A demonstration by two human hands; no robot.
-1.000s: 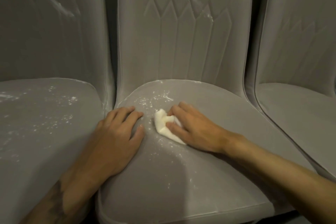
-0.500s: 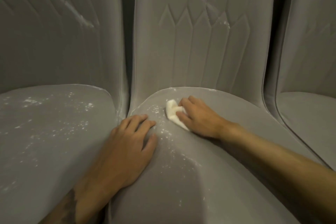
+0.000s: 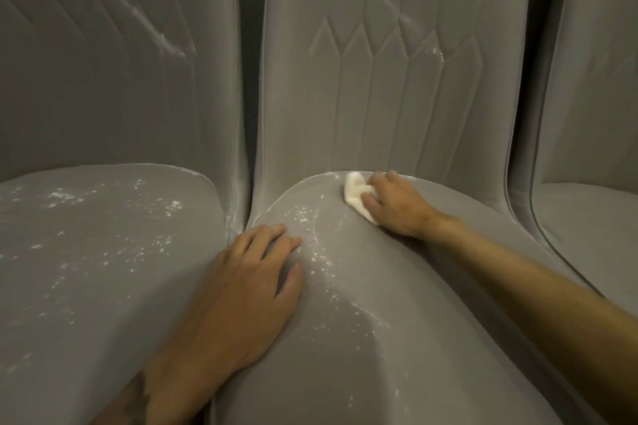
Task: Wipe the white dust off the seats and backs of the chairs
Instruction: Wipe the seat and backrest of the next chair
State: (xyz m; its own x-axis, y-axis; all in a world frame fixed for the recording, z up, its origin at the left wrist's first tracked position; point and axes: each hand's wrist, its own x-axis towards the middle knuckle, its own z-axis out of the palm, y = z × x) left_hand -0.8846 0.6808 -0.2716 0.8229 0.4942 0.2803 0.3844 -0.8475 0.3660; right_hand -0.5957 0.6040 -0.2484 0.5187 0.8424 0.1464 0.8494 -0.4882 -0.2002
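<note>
Now, cloth (image 3: 355, 191), prob. at seat (image 3: 414, 321) rear edge

Three grey chairs in a row: one at the left of the frame (image 3: 103, 269), one in the middle (image 3: 397, 97), one cut off at the right edge (image 3: 593, 224). Three seats, three backs. Two hands, both on the middle seat: left hand (image 3: 241, 286) at lower centre, right hand (image 3: 397, 207) right of centre. Two bare forearms. One white cloth (image 3: 354, 191), under the right hand. White dust (image 3: 300, 216) on two seats, left and middle; white streaks on two backs, those of the same two chairs.
</note>
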